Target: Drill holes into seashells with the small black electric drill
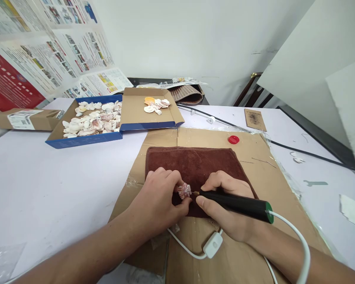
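A small ribbed seashell (184,191), pinkish and white, is pinched between the thumb and fingers of my left hand (163,194). My right hand (229,205) grips a black pen-shaped electric drill (239,204) with a green end cap, from which a white cord runs. Its brass chuck and thin bit point left at the shell's edge; whether the bit touches the shell I cannot tell. Both hands are over a folded brown cloth (192,161). Below them, a white inline switch (213,244) sits on the cord.
Under the cloth lies a cardboard sheet (204,138) with a red cap (233,139) and thin metal rods (263,160). At the back left, a blue box (85,141) holds many shells, with more on its lid (136,112). A flat wrench (315,183) lies at right.
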Motion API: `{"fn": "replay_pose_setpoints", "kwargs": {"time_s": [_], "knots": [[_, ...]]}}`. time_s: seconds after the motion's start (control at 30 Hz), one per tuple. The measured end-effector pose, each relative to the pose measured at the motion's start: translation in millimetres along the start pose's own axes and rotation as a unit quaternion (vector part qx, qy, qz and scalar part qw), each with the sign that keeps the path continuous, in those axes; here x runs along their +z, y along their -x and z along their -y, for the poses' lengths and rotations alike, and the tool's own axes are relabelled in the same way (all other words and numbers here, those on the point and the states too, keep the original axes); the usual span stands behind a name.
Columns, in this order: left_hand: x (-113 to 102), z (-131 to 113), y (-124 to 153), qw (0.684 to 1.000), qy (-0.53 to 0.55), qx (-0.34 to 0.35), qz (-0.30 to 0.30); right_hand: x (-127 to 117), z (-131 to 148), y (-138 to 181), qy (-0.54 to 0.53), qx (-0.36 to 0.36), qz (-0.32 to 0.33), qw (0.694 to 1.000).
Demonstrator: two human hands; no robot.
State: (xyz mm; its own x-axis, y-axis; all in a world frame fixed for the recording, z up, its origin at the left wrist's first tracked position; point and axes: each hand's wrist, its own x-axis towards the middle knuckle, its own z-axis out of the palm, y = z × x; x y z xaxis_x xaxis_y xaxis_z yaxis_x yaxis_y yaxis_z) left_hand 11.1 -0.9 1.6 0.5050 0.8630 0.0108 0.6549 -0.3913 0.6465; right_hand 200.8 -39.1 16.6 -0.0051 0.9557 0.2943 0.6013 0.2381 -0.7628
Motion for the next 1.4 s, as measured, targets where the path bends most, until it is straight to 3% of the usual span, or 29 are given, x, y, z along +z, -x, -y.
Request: {"fn": "replay_pose_setpoints", "kwargs": {"time_s": [0.2,0.47,0.63,0.77,1.0,1.2,1.4], "knots": [[1,1,0,1.000,0.007,-0.001,-0.001,5,-6,3,0.000,-0.027,0.005,1.000],[1,3,1,1.000,0.014,0.008,0.005,9,-5,6,0.012,-0.166,-0.011,0.986],[3,5,1,0.999,0.022,0.033,-0.007,9,-4,1,-0.002,-0.115,-0.007,0.993],[4,7,2,0.999,0.005,0.048,-0.005,9,-3,-2,-0.063,-0.032,-0.011,0.997],[1,7,1,0.999,-0.009,0.033,0.018,5,-9,-11,-0.107,0.072,0.014,0.992],[2,8,1,0.999,0.018,0.032,0.002,1,-22,-9,-0.123,0.070,0.026,0.990],[3,7,2,0.999,-0.002,0.031,-0.009,-6,-25,-5,-0.085,-0.008,0.054,0.995]]}}
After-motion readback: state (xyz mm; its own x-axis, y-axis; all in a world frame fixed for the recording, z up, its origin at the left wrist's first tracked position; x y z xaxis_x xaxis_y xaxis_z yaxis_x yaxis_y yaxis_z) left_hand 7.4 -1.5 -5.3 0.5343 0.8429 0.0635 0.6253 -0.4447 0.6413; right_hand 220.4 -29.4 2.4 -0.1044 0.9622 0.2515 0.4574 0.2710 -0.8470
